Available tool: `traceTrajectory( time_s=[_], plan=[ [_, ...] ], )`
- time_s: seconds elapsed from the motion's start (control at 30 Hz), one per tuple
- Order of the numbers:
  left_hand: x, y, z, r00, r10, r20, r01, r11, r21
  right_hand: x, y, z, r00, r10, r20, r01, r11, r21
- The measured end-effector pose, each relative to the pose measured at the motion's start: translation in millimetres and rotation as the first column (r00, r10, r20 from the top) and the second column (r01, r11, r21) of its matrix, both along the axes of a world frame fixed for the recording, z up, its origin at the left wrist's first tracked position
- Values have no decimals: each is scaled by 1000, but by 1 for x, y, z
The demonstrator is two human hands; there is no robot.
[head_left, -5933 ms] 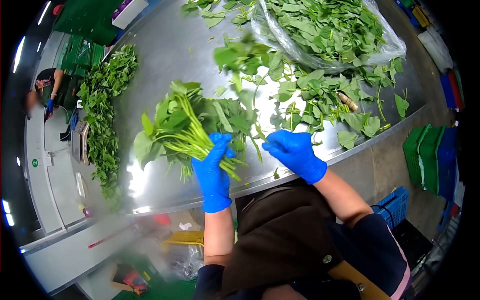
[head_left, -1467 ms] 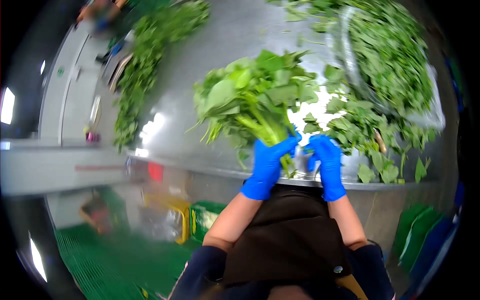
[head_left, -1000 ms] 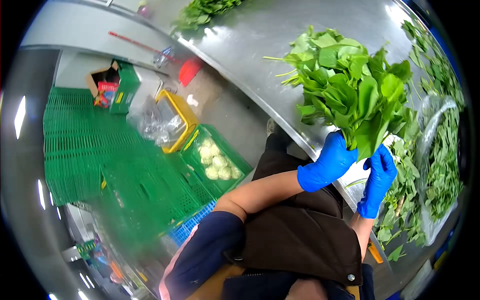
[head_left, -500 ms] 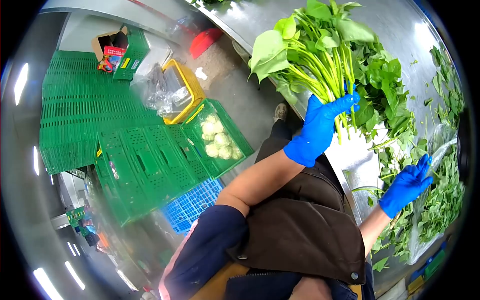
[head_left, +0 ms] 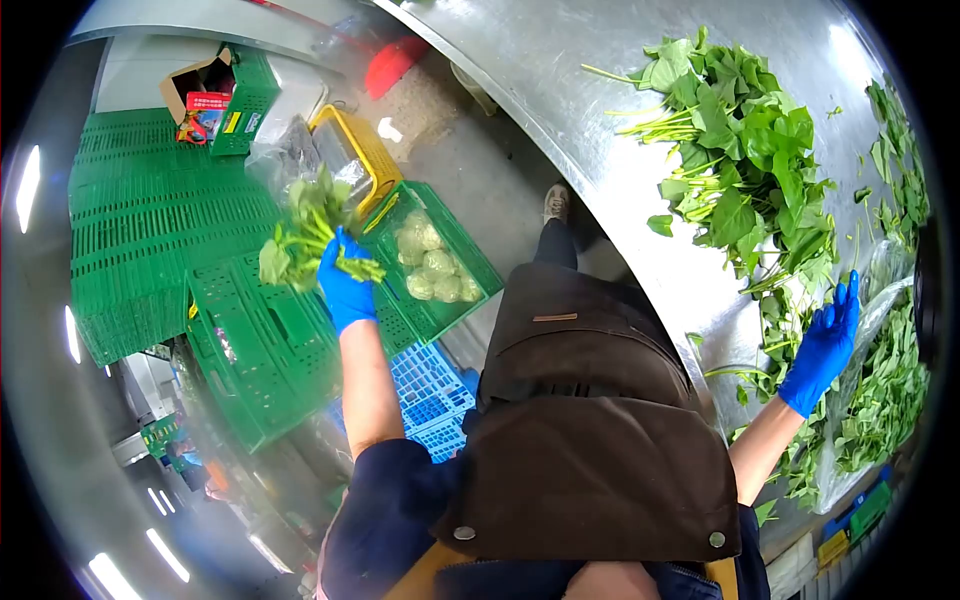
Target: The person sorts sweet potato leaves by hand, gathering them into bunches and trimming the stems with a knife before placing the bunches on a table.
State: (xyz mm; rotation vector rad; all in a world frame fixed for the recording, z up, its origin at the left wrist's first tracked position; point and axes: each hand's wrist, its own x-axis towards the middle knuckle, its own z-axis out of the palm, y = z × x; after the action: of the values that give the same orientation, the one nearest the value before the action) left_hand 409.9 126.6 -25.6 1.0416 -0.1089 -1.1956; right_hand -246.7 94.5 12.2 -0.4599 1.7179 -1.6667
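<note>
My left hand (head_left: 348, 290), in a blue glove, is closed round the stems of a bunch of leafy greens (head_left: 305, 232). It holds the bunch out to the left, over the green crates (head_left: 275, 320); the leaves are slightly blurred. On the right, my blue-gloved right hand (head_left: 822, 345) has its fingers stretched out and grips nothing. It is over the metal table (head_left: 600, 150), beside scattered greens and a clear plastic bag (head_left: 880, 290). A pile of leafy greens (head_left: 750, 150) lies on the table, its stems pointing mostly left.
A green crate with several pale round vegetables in bags (head_left: 435, 260) stands left of my legs. Behind it is a yellow crate (head_left: 365, 150) with plastic film. A blue crate (head_left: 430, 390) sits below. More loose greens (head_left: 885, 390) lie at the far right.
My left hand has swung from above the table to the left, carrying the bunch over the crates. My right hand has shifted slightly, fingers now pointing up. The pile on the table is now uncovered.
</note>
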Motion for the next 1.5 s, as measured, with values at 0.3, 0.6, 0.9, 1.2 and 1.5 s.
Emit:
traceTrajectory(
  time_s=[0.3, 0.6, 0.9, 1.2, 1.5],
  plan=[
    [14, 74, -75, 948, 261, 180, -310, 880, 360, 3, 13, -6, 989, 145, -42, -144, 989, 27],
    [-38, -13, -14, 926, -192, 325, 156, 979, 133, 30, 41, -3, 938, 334, -91, -323, 939, 115],
    [-241, -108, 110, 837, -326, 439, 391, 918, -64, 25, 84, -52, 606, 381, -698, 44, 860, 508],
    [-376, -144, 110, 543, -839, 31, 798, 505, -328, 63, 43, -98, 580, 322, -749, 145, 863, 483],
    [-428, -133, 100, 421, -904, 73, 895, 400, -199, 43, 88, -21, 982, -42, 183, 37, 999, 33]
  ],
)
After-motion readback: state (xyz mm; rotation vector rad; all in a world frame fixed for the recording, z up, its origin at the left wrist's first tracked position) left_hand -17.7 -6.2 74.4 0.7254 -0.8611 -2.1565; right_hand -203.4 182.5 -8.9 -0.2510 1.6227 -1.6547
